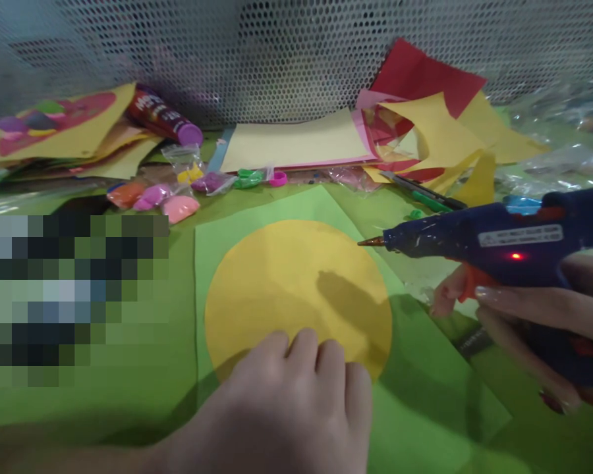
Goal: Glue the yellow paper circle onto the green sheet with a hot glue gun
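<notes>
A yellow paper circle lies on a light green sheet in front of me. My left hand rests at the circle's near edge, fingers curled down onto the paper, holding nothing I can make out. My right hand grips a dark blue glue gun with an orange trigger under one finger. Its red light is on, and its copper nozzle points left, hovering just above the circle's right edge.
A stack of coloured papers lies at the back right, pale yellow sheets behind the middle. Small bags of modelling clay and a purple-capped tube sit at back left. A perforated metal wall closes the back. A blurred patch covers the left.
</notes>
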The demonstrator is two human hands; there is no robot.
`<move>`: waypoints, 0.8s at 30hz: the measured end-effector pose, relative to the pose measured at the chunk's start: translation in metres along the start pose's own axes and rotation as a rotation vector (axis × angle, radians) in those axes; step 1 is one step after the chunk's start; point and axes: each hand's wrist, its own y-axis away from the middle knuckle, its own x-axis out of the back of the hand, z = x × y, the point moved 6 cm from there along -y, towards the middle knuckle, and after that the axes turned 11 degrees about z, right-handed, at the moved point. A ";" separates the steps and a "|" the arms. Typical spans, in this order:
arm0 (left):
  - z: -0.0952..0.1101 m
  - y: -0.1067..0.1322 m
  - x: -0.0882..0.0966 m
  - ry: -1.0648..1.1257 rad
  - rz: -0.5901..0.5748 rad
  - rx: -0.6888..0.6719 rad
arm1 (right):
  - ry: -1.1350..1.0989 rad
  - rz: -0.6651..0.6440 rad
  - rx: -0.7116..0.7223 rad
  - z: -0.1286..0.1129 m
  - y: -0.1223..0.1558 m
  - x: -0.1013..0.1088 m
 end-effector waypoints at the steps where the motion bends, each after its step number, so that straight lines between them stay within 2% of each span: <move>1: 0.002 0.003 0.002 -0.024 0.026 -0.006 | -0.012 0.003 -0.019 -0.006 0.003 -0.003; 3: 0.001 0.007 0.002 -0.068 0.018 0.023 | -0.025 0.000 -0.018 -0.015 0.007 -0.006; 5: 0.000 0.011 0.000 -0.074 0.019 0.050 | -0.032 -0.020 -0.004 -0.013 0.005 -0.006; 9: -0.001 0.014 0.004 -0.079 0.203 0.031 | -0.078 -0.154 0.069 0.006 -0.007 -0.004; 13: -0.004 0.010 0.005 -0.043 0.264 0.047 | -0.126 -0.216 0.122 0.013 -0.015 -0.004; 15: -0.008 0.005 0.004 0.006 0.231 0.081 | -0.158 -0.240 0.133 0.009 -0.015 -0.005; 20: -0.016 -0.006 -0.003 0.144 -0.037 0.092 | -0.148 -0.253 0.158 0.001 -0.009 -0.007; 24: -0.016 -0.005 -0.005 0.189 -0.120 0.070 | -0.144 -0.195 0.199 -0.002 -0.008 -0.003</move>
